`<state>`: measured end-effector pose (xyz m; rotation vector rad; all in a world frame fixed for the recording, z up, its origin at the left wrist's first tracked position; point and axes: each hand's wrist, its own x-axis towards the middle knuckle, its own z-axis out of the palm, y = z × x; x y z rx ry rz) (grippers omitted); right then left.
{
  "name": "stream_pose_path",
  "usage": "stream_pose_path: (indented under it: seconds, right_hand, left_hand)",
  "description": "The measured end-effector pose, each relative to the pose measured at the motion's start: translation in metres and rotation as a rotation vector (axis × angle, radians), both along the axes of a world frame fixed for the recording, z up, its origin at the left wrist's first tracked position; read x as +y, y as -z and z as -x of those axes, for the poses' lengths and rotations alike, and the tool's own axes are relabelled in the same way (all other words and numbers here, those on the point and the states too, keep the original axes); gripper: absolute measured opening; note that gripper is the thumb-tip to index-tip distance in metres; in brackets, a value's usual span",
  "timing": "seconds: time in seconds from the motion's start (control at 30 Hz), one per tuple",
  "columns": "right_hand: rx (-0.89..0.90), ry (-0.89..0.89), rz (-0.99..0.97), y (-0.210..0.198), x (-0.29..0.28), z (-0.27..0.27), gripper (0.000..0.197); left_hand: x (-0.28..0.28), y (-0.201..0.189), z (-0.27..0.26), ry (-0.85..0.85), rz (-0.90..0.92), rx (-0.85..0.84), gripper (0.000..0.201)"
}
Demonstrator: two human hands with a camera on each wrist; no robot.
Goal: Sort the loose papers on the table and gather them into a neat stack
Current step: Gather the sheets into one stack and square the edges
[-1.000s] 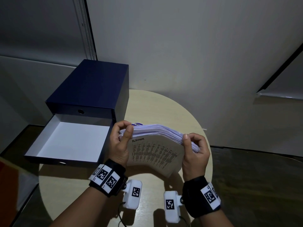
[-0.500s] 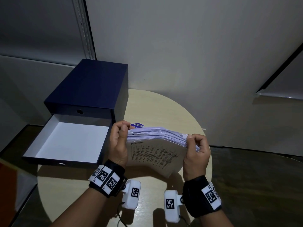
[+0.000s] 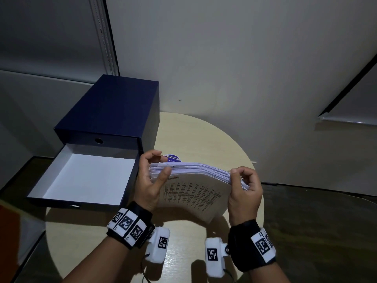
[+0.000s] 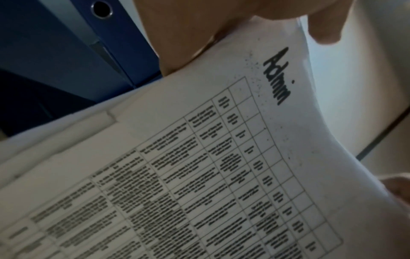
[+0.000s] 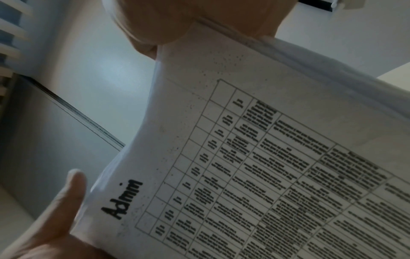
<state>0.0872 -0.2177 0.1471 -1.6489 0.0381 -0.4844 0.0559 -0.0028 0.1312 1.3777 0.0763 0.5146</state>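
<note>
A thick stack of papers [image 3: 193, 193] stands on edge above the round table [image 3: 193, 135], bowed, its front sheet printed with a table headed "Admin" [image 4: 277, 75]. My left hand [image 3: 151, 176] grips the stack's left end, thumb on the front sheet and fingers curled over the top edge. My right hand [image 3: 243, 184] grips the right end, fingers curled over the top. The same printed sheet [image 5: 244, 166] fills the right wrist view, with the thumb of my left hand at its lower left.
A dark blue drawer box [image 3: 114, 111] stands at the table's back left, its white-lined drawer [image 3: 81, 176] pulled open beside my left hand. A small round blue-and-white object [image 3: 172, 158] lies on the table behind the stack. A wall rises close behind.
Both hands have stayed on the stack, held in the same spot. The right hand's fingers have curled further over the top edge, and the left thumb has shifted on the front sheet.
</note>
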Motion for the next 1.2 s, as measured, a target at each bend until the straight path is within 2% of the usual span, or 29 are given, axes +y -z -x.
stream_pose_path:
  seconds: [0.17, 0.33, 0.43, 0.5, 0.67, 0.73, 0.83, 0.9, 0.97, 1.07, 1.13, 1.2]
  right_hand:
    - [-0.001, -0.036, -0.011, 0.001, -0.001, 0.001, 0.005]
    - [-0.063, -0.237, -0.065, -0.002, -0.004, 0.004, 0.044]
    - [-0.102, -0.381, 0.003, 0.003, -0.013, 0.005, 0.054]
    - [-0.076, -0.414, 0.066, 0.006, -0.015, 0.006, 0.055]
    - [0.0, -0.285, 0.129, -0.001, -0.017, 0.005, 0.04]
    - [-0.028, -0.274, 0.156, -0.008, -0.02, 0.001, 0.035]
    - [-0.108, -0.301, 0.286, -0.025, -0.02, -0.009, 0.034]
    - [-0.223, -0.34, 0.432, -0.042, -0.014, -0.014, 0.038]
    - [-0.339, -0.418, 0.559, -0.056, -0.004, -0.014, 0.044]
    - [-0.421, -0.524, 0.669, -0.071, 0.012, -0.007, 0.048]
    - [-0.414, -0.558, 0.672, -0.073, 0.017, -0.003, 0.049]
    - [-0.422, -0.517, 0.655, -0.071, 0.014, -0.002, 0.047]
  left_hand:
    - [-0.003, -0.004, -0.004, -0.048, 0.109, 0.009, 0.039]
    - [-0.004, -0.003, -0.007, -0.049, 0.123, -0.004, 0.021]
    - [-0.005, -0.006, -0.007, -0.085, 0.077, -0.001, 0.032]
    - [-0.006, -0.008, -0.007, -0.115, 0.05, 0.013, 0.042]
    - [-0.004, -0.014, -0.004, -0.165, -0.037, 0.071, 0.063]
    - [0.0, -0.018, 0.001, -0.242, -0.212, 0.069, 0.064]
    - [0.0, -0.046, 0.013, -0.331, -0.72, -0.011, 0.062]
    - [-0.009, -0.07, 0.017, -0.25, -1.079, -0.01, 0.063]
    - [-0.018, -0.084, 0.016, -0.09, -1.283, 0.085, 0.062]
    - [-0.022, -0.082, 0.013, 0.064, -1.252, 0.194, 0.044]
    - [-0.02, -0.078, 0.013, 0.068, -1.16, 0.222, 0.034]
    - [-0.015, -0.071, 0.015, 0.03, -1.062, 0.227, 0.03]
